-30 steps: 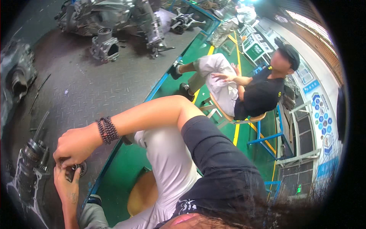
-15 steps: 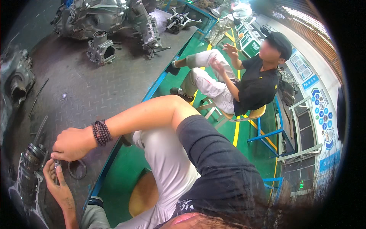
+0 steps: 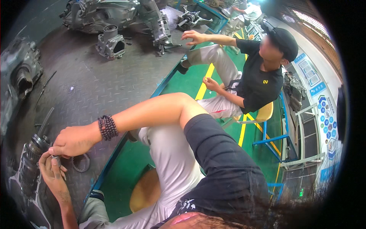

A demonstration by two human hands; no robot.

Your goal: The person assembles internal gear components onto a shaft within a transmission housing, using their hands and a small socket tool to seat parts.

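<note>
At the lower left, my left hand (image 3: 52, 175) is closed around a small metal cylindrical part (image 3: 56, 158), its thumb along the side. My right hand (image 3: 74, 141), with a dark beaded bracelet (image 3: 108, 128) on the wrist, reaches across from the right. Its fingers are pinched together right at the top of that part; what lies between them is hidden. Just left of both hands stands a gear shaft assembly (image 3: 29, 164) with stacked gears. On the bench beside my right hand lies a toothed metal ring (image 3: 81, 163).
Castings fill the bench's far side: a large gearbox housing (image 3: 103, 15), a smaller housing (image 3: 110, 44) and another at left (image 3: 24, 76). A thin rod (image 3: 45, 89) lies on the patterned metal bench top (image 3: 103, 87). A seated person (image 3: 263, 68) in a black cap is across the aisle.
My hands stay together at the small part, and my left fingers have shifted around it. The seated person has stretched one arm toward the bench and lowered the other. The view has shifted slightly.
</note>
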